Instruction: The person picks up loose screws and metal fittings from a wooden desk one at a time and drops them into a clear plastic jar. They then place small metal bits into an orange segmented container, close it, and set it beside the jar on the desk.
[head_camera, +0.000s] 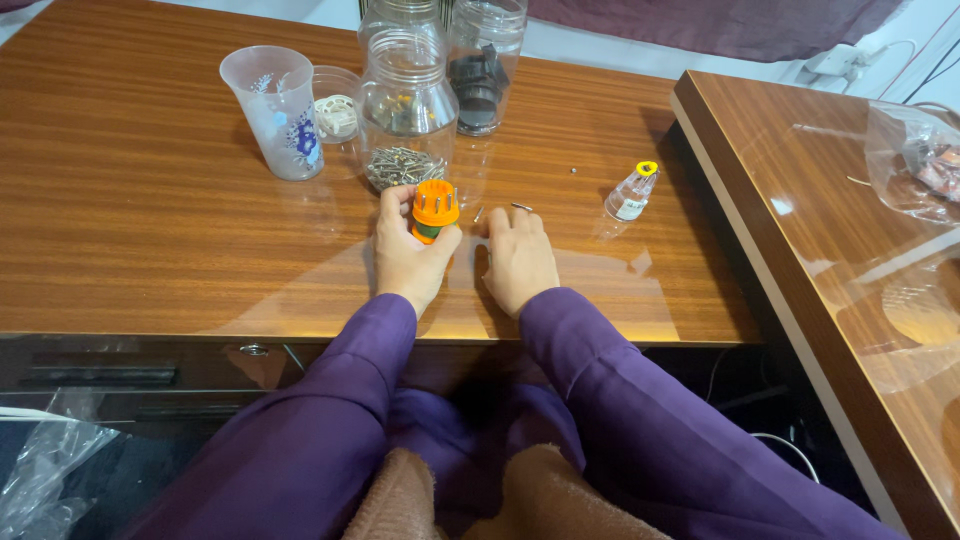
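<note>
left hand (408, 255) gripping orange holder (435, 208), perhaps bits

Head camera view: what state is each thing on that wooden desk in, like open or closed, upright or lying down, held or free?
Orange bit holder: upright, gripped by the left hand.
Right hand: flat on the desk, holding nothing.
Screw jar: upright, lid off, screws at the bottom.
Plastic cup: upright, looks empty.
Small yellow-capped bottle: capped, lying tilted.
Jar of dark parts: upright; top hard to tell.
</note>
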